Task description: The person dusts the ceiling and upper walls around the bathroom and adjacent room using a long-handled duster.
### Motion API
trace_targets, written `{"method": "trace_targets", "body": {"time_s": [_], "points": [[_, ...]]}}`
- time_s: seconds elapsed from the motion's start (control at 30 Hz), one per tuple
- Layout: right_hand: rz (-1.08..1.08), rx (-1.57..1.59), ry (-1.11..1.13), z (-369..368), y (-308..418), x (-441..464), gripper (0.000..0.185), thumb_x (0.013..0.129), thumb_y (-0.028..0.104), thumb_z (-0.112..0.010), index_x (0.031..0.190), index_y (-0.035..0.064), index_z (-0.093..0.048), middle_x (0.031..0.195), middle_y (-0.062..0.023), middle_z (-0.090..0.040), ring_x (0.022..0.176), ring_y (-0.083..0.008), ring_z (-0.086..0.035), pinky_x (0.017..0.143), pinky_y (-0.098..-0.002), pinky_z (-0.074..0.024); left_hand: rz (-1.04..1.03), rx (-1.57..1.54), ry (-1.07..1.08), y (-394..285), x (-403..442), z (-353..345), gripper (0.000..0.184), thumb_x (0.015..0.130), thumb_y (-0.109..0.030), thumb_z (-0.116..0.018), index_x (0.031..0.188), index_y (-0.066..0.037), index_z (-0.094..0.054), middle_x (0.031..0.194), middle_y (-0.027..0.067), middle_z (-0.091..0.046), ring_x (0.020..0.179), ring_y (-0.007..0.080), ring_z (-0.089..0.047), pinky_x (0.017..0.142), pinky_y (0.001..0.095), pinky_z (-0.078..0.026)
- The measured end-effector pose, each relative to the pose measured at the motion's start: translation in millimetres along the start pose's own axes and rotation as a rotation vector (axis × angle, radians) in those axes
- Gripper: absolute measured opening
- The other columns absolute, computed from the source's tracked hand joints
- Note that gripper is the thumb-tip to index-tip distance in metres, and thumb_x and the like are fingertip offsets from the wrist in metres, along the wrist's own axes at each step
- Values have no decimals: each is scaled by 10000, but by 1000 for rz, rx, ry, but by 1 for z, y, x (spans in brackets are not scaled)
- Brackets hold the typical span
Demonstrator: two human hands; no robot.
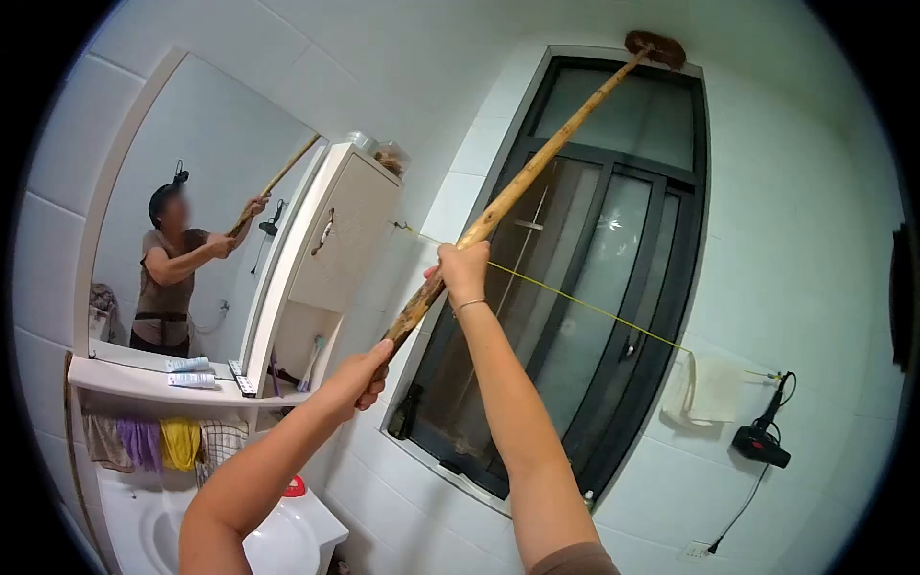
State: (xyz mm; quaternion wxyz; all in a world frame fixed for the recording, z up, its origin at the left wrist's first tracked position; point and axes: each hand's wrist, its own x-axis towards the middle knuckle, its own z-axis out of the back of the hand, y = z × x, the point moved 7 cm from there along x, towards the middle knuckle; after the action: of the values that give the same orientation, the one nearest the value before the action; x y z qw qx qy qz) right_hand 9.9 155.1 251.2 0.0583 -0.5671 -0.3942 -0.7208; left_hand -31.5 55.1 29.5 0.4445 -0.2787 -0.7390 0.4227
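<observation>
A long-handled broom (537, 158) with a knobbly wooden stick slants up to the right across the view. Its brown, flat-looking head (661, 48) is up at the top of the window frame, near the ceiling; whether it touches the wall there I cannot tell. My left hand (362, 379) is wrapped round the lower, darker end of the stick. Higher up, my right hand (465, 271), with a thin bracelet at the wrist, grips the same stick. Behind the stick stands the dark-framed window (613, 259).
A yellow line (575, 311) crosses the window, with a white towel (704, 388) at its right end. A hair dryer (762, 443) hangs beside it. To the left are a mirror (216, 125), a white cabinet (345, 230), hanging cloths (142, 443) and a washbasin (287, 546).
</observation>
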Motion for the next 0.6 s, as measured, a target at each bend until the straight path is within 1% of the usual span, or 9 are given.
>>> {"method": "trace_targets", "body": {"time_s": [0.07,0.1,0.17,0.2,0.27,0.33,0.5,0.6], "points": [[61,0,-19,-20,11,-9,221,697,-32,-483,853,-118,-351,641,-182,-509,415,-291,-585,352,-378,-485,24,-34,-60,2,-8,14,501,846,-617,-491,633,-176,-384,516,-49,-322,404,78,-238,391,262,-172],[30,32,-51,-13,-19,-11,221,697,-32,-483,853,-118,-351,641,-182,-509,415,-291,-585,352,-378,-485,60,5,-67,19,4,23,501,846,-617,-491,633,-176,-384,516,-49,-322,404,78,-238,391,262,-172],[-41,-7,-13,-27,-32,-13,236,697,-28,-493,849,-127,-343,649,-173,-501,416,-293,-582,363,-376,-489,64,-31,-90,29,7,34,509,844,-622,-488,637,-168,-388,517,-49,-322,406,78,-242,395,260,-176],[-28,19,-2,-32,-34,-6,260,697,-29,-489,875,-132,-330,666,-180,-497,417,-299,-581,370,-375,-491,53,-17,-82,26,16,39,509,844,-622,-488,637,-168,-388,517,-49,-322,406,78,-242,395,260,-176],[-49,31,21,-42,-48,-10,270,697,-32,-483,892,-130,-324,675,-186,-498,418,-300,-582,369,-378,-492,88,-32,-142,38,16,50,516,839,-631,-488,651,-159,-395,516,-49,-325,406,79,-244,397,258,-177],[-60,44,51,-53,-58,-3,305,694,-35,-471,935,-129,-309,689,-195,-502,421,-303,-584,363,-384,-491,97,-50,-143,38,20,53,520,837,-636,-485,660,-155,-397,516,-49,-328,406,80,-244,398,256,-179],[-106,-32,83,-78,-84,19,316,694,-21,-488,941,-132,-324,695,-197,-520,427,-300,-590,375,-380,-496,133,-121,-160,39,37,65,537,824,-664,-479,681,-152,-404,516,-51,-333,405,81,-242,399,249,-188],[-113,-99,73,-88,-97,28,316,694,-9,-499,941,-134,-346,698,-203,-540,430,-297,-596,383,-378,-496,165,-168,-115,41,40,66,555,811,-687,-476,683,-152,-408,516,-52,-334,408,78,-245,399,242,-197]]}}
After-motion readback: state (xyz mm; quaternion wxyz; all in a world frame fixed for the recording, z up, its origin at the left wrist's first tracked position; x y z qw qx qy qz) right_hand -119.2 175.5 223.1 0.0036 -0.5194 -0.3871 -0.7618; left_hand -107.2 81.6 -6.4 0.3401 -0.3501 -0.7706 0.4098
